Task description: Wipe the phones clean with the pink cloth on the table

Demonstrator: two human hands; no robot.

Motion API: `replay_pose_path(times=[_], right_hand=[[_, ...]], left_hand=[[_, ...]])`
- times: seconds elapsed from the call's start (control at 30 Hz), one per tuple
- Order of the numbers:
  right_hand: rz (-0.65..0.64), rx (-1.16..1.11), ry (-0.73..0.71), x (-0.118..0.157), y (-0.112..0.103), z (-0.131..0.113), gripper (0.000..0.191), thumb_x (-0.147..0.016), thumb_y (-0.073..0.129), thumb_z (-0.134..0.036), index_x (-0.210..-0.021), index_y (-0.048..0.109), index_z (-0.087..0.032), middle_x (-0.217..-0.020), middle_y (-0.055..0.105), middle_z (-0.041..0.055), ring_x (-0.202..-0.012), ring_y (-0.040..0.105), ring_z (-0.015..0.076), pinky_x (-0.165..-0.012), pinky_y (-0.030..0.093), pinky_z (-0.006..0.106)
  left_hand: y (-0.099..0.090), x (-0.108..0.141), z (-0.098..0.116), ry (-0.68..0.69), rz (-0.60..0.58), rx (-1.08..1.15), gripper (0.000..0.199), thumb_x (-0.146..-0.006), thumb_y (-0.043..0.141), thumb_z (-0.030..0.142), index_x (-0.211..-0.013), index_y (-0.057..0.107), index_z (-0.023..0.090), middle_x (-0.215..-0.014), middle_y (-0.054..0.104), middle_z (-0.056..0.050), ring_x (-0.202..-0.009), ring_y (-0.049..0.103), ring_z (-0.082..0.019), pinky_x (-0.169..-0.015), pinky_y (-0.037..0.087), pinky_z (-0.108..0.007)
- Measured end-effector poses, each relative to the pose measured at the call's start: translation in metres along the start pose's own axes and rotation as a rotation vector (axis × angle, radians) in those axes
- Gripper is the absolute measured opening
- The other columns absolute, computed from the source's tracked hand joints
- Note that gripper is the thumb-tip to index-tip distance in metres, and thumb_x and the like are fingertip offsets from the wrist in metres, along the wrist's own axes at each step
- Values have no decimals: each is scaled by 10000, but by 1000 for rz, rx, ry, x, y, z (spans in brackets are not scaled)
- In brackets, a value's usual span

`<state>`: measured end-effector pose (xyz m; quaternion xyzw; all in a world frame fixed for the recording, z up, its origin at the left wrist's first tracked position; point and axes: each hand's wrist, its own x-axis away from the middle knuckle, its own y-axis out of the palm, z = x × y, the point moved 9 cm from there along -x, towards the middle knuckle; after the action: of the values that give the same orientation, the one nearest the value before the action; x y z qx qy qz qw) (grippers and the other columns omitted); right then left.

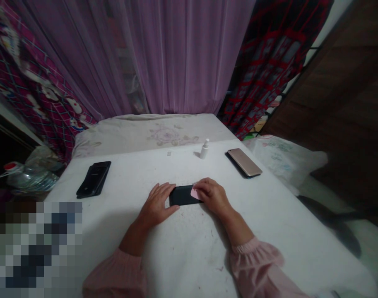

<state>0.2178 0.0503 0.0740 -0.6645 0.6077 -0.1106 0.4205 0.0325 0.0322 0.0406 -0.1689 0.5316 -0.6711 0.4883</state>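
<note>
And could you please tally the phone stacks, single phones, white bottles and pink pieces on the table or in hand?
Phone stacks: 2 (black stack, gold-topped stack)
Single phone: 1
White bottle: 1
Pink piece: 1, in the right hand
Total: 5

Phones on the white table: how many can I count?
5: black rectangular phone, centre; two overlapping black phones, left; gold phone over dark phone, right. More may be hidden beneath.
</note>
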Motion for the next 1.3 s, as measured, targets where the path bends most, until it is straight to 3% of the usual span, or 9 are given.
replay_pose_path(times=[0.2, 0.4, 0.5, 0.77, 1.03, 1.3], right_hand=[[-52, 168, -95, 4, 3, -9, 145, -872, 646, -303, -967, 754, -281, -967, 704, 41, -889, 628, 190, -791, 487, 308], [12, 219, -108, 2, 8, -4, 179, -913, 587, -272, -939, 765, -276, -895, 705, 51, -828, 628, 180, -728, 492, 288], [41, 252, -117, 0, 9, -5, 211, -931, 551, -254, -1011, 746, -238, -911, 700, 75, -845, 620, 197, -753, 491, 301], [85, 252, -35, 3, 9, -2, 189, -897, 583, -233, -957, 762, -241, -884, 690, 69, -821, 603, 207, -723, 477, 312], [67, 195, -86, 7, 13, -5, 196, -878, 586, -186, -936, 762, -249, -875, 715, 55, -811, 637, 190, -730, 496, 294], [87, 163, -71, 8, 12, -8, 171, -903, 588, -267, -924, 755, -233, -891, 709, 62, -837, 632, 183, -763, 505, 292]], left_hand=[[0, 0, 0, -1, 3, 8, 605, -850, 617, 408, -1393, 438, 213, -1370, 571, -114, -1300, 492, -288, -1149, 274, -528], [0, 0, -1, -1, -1, -6, 596, -858, 607, 417, -1388, 440, 200, -1374, 566, -124, -1303, 489, -285, -1151, 271, -530], [1, 0, 0, 5, -13, -8, 599, -854, 614, 422, -1378, 445, 184, -1377, 562, -129, -1309, 482, -284, -1153, 270, -529], [0, -1, 0, -1, -3, -4, 593, -852, 615, 408, -1378, 448, 192, -1375, 566, -120, -1304, 488, -286, -1156, 266, -529], [1, -1, -1, -9, -13, -5, 601, -853, 618, 410, -1391, 440, 206, -1380, 563, -118, -1305, 488, -283, -1159, 262, -524], [0, -1, -1, -12, -17, -2, 603, -845, 629, 412, -1390, 449, 227, -1377, 568, -100, -1300, 491, -283, -1155, 274, -521]])
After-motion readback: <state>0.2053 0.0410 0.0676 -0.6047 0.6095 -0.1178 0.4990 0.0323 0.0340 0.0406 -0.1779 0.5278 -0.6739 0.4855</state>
